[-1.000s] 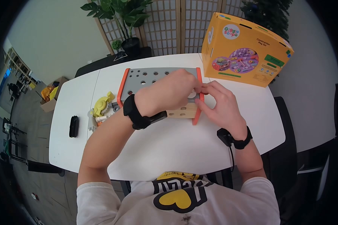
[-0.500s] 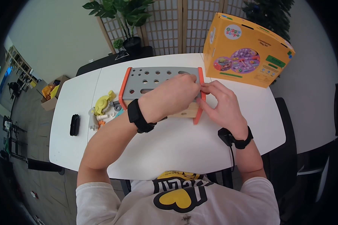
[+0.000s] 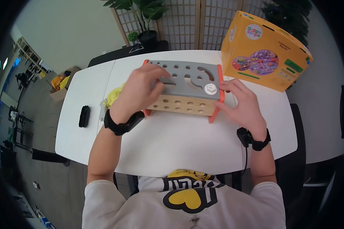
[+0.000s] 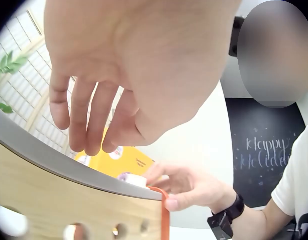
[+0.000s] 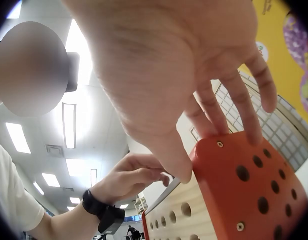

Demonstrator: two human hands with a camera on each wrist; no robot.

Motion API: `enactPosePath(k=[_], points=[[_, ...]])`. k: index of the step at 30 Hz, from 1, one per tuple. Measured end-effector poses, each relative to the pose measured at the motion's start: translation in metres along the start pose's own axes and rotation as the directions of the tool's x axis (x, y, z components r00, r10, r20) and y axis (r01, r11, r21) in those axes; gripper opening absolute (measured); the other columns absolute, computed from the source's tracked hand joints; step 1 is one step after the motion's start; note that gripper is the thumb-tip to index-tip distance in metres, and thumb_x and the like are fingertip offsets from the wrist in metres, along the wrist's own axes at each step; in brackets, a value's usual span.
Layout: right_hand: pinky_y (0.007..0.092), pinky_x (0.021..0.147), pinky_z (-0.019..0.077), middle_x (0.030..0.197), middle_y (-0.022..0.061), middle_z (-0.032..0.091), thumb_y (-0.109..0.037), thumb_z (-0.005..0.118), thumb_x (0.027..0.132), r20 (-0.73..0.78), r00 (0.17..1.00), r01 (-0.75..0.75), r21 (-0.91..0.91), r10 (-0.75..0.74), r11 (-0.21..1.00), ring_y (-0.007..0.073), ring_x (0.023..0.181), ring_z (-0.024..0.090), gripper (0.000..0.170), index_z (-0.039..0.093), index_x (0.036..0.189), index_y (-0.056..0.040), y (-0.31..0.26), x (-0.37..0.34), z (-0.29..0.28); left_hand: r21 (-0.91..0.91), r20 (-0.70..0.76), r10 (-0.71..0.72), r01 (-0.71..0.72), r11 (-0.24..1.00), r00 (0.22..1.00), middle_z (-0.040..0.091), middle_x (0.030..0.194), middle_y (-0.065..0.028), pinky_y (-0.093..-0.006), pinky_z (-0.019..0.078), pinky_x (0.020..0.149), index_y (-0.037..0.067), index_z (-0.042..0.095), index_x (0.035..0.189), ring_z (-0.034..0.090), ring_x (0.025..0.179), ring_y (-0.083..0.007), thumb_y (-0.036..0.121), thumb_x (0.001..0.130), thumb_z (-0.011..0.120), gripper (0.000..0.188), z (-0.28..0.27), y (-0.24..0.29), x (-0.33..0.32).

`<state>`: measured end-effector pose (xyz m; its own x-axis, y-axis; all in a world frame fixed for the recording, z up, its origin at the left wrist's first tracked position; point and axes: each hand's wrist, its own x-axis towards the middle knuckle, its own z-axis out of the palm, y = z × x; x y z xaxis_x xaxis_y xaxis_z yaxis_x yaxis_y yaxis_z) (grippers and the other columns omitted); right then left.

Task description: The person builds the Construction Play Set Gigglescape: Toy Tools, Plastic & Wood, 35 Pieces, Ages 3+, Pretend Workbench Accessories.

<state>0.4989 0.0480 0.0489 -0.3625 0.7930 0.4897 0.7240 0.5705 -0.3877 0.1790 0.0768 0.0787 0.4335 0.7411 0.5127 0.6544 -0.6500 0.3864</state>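
A toy workbench with a grey top [image 3: 176,91], pale wooden front and orange end panels [image 5: 224,175] stands on the white table. In a hole at the top's right end sits a white hex-headed bolt [image 3: 210,89]. My left hand [image 3: 137,91] hovers over the left part of the top, fingers loosely bent and nothing between them. At the right end panel, my right hand [image 3: 244,107] grips the upper edge, thumb [image 5: 176,162] at the front corner and fingers reaching over the panel's far side.
A yellow play set box [image 3: 275,38] stands behind at the right. Left of the bench lies a yellow-green toy piece [image 3: 112,97], partly hidden by my left arm. A black case [image 3: 84,116] lies near the table's left edge.
My left hand has left the bench's right end and moved left over the top, uncovering the white bolt. The right hand stays at the end panel. The head view has shifted slightly.
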Motion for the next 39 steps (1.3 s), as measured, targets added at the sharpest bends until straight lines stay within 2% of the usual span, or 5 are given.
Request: enactPosePath(k=[7,14,24,33,39], points=[[0.0355,0.09,0.0562,0.12,0.0122,0.071,-0.01,0.082,0.079,0.025,0.996,-0.09,0.031,0.089,0.995,0.027,0.099,0.07,0.044,0.069,0.12,-0.0013,-0.001,0.004,-0.002,0.077,-0.081,-0.337,0.343,0.936,0.938,0.075,0.093,-0.0136,-0.0344,0.0562,0.079,-0.002,0.074,0.098,0.071,0.085,-0.025,0.001,0.086,0.062,0.017,-0.03,-0.056,-0.064],[0.0347,0.081,0.0531,0.128,0.0079,0.07,-0.012,0.082,0.081,0.031,0.994,-0.108,0.026,0.107,0.994,0.0209,0.098,0.068,0.043,0.068,0.119,-0.0015,0.004,0.003,0.001,0.232,0.191,-0.375,0.329,0.915,0.907,0.074,0.095,-0.0126,-0.0377,0.0569,0.08,0.001,0.076,0.099,0.071,0.087,-0.0279,0.008,0.087,0.073,0.015,0.009,-0.076,-0.117],[0.0343,0.076,0.0517,0.13,0.0082,0.07,-0.014,0.082,0.082,0.028,0.995,-0.093,0.017,0.092,0.996,0.0199,0.098,0.069,0.04,0.066,0.117,-0.0024,0.005,0.003,0.003,0.372,0.071,-0.663,0.596,0.711,0.746,0.076,0.095,-0.0179,-0.04,0.0573,0.08,-0.001,0.077,0.102,0.073,0.088,-0.0339,0.002,0.084,0.071,0.019,0.002,-0.098,-0.131],[0.0336,0.075,0.0513,0.13,0.0085,0.07,-0.013,0.082,0.082,0.023,0.996,-0.088,0.026,0.087,0.996,0.0202,0.098,0.069,0.04,0.066,0.116,-0.0023,0.006,0.002,0.003,0.345,0.034,-0.694,0.644,0.683,0.719,0.075,0.09,-0.0152,-0.0415,0.0575,0.08,-0.002,0.077,0.098,0.072,0.083,-0.0323,0.008,0.084,0.077,0.017,-0.006,-0.108,-0.133],[0.0333,0.075,0.051,0.13,0.0088,0.069,-0.013,0.082,0.081,0.025,0.996,-0.081,0.03,0.08,0.996,0.0204,0.099,0.069,0.041,0.066,0.117,-0.002,0.007,0.001,0.003,0.457,-0.039,-0.381,0.355,0.816,0.924,0.072,0.106,-0.0101,-0.0402,0.0548,0.092,0.002,0.076,0.109,0.065,0.109,-0.0282,0.005,0.084,0.076,0.025,0.015,-0.125,-0.125]])
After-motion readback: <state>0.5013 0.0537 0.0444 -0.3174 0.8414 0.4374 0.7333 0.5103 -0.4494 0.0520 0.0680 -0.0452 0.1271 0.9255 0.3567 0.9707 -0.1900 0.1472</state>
